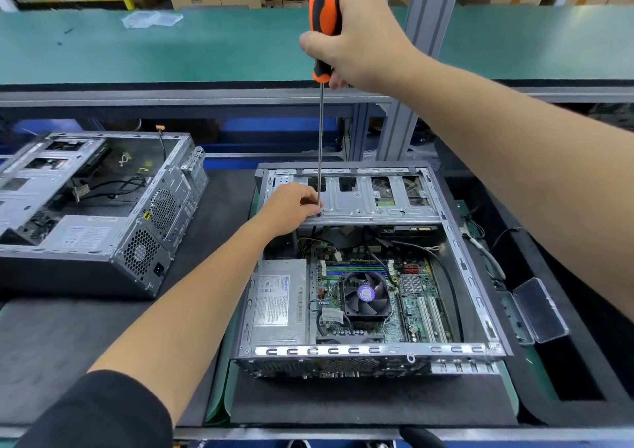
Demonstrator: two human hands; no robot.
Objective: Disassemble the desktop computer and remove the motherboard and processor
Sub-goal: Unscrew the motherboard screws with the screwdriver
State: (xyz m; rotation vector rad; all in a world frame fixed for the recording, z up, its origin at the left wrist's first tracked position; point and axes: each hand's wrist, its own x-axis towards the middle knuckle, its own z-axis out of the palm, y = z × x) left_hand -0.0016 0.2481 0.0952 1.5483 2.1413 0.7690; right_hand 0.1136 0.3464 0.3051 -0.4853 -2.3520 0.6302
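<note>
Two bare hands work over the open grey metal computer case (456, 241). The right hand (356, 39) is wrapped around the orange and black screwdriver (324, 18), held straight up. The left hand (288, 209) pinches its thin shaft by the tip, on the silver drive cage (370, 204). Below sits the green motherboard (415, 296) with its black fan (365, 295).

The long-shafted screwdriver (324, 25) has an orange handle with black grip stripes. The flat circuit board (404, 296) is green, its round-hubbed cooling fan (365, 293) black with a purple centre label.
</note>
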